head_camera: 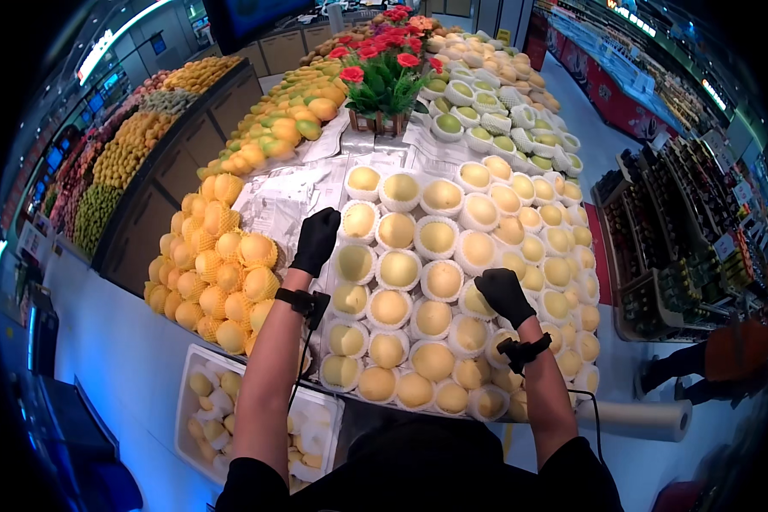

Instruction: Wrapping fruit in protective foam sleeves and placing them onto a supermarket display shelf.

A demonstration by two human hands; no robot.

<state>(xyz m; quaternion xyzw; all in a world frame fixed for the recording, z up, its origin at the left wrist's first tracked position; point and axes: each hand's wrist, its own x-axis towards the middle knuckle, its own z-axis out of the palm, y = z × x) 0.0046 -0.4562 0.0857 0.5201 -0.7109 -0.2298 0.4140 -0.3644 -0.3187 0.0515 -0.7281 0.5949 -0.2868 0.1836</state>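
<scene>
Both my hands wear black gloves and have black straps with small devices on the wrists. My left hand [318, 240] is closed in a fist beside the left edge of a block of pale yellow round fruits [397, 269] in white foam nets, over newspaper [272, 208]. Nothing shows in it. My right hand [504, 296], also curled into a fist, is over the same fruits, close to one netted fruit [477, 299]; whether it touches that fruit cannot be told. Left of my left forearm is a pile of orange-yellow fruits [221, 269] in yellow foam nets.
A white foam box [185, 416] of pale fruits stands below, left. Mangoes [285, 131], a planter of red flowers [384, 70] and netted green fruits [486, 102] lie farther back. A plastic roll [640, 419] sits at the right front corner; a person [710, 358] is beyond.
</scene>
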